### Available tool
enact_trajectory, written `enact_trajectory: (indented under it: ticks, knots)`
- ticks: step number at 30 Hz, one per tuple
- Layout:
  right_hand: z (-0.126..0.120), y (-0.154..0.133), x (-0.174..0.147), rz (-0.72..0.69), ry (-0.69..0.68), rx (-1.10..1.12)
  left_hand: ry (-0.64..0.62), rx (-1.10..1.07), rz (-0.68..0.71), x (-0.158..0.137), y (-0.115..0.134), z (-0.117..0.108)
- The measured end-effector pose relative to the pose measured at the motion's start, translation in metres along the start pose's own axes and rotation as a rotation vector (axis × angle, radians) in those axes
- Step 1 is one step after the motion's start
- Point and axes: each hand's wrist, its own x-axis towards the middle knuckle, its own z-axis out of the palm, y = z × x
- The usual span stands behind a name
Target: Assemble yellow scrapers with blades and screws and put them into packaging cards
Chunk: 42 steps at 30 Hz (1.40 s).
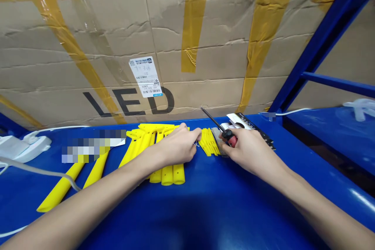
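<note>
My right hand (249, 146) is closed around a screwdriver (231, 137) with a red and black handle, its dark shaft pointing up and to the left. Beneath those fingers is a grey, flat item (217, 134), partly covered by the hand. My left hand (182, 145) is pinched closed, and small shiny metal bits (197, 144) show at its fingertips; their kind is too small to tell. Between the hands lies a row of thin yellow pieces (209, 142). Under and beside my left hand are several yellow tube-shaped handles (167, 175), partly hidden by my forearm.
A blue shelf surface (205, 207) lies below, backed by a large taped cardboard box (175, 39) marked LED. Two more yellow handles (60, 191), a grey cable (38, 170) and a white plug strip (23, 150) are left. A black-and-white package (254, 125) and blue upright (316, 47) are right.
</note>
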Motion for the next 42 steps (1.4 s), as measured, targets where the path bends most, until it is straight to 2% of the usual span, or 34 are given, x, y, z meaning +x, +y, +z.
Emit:
enact_trajectory:
  ticks: [4,9,13,15,18,21,27,31,36,42]
  knots:
    - [0.005,-0.004,0.000,-0.016,-0.024,0.106,0.024,0.001,-0.012,0.002,-0.003,-0.007]
    - [0.008,-0.003,0.001,-0.030,-0.043,0.158,0.118,0.053,-0.053,-0.008,-0.020,-0.019]
    - [0.001,-0.006,-0.002,-0.028,-0.003,0.237,0.152,0.135,0.023,-0.029,-0.022,-0.023]
    - [-0.005,-0.007,-0.004,-0.012,-0.058,0.321,0.137,0.163,0.079,-0.041,-0.019,-0.022]
    - [-0.017,-0.005,-0.007,-0.080,-0.213,0.523,0.146,0.184,0.036,-0.055,-0.022,-0.021]
    - [-0.029,0.002,-0.006,-0.183,-0.204,0.594,0.147,0.160,0.001,-0.062,-0.032,-0.022]
    - [-0.041,0.005,-0.004,-0.094,-0.082,0.455,0.089,0.099,0.088,-0.067,-0.034,-0.022]
    - [-0.035,-0.001,-0.006,-0.133,0.000,0.415,0.045,0.062,0.090,-0.066,-0.027,-0.020]
    - [-0.027,-0.002,-0.005,-0.147,0.016,0.368,0.023,0.051,0.072,-0.064,-0.027,-0.017]
    - [-0.036,0.001,-0.005,-0.111,-0.031,0.392,0.007,0.034,0.059,-0.064,-0.027,-0.019]
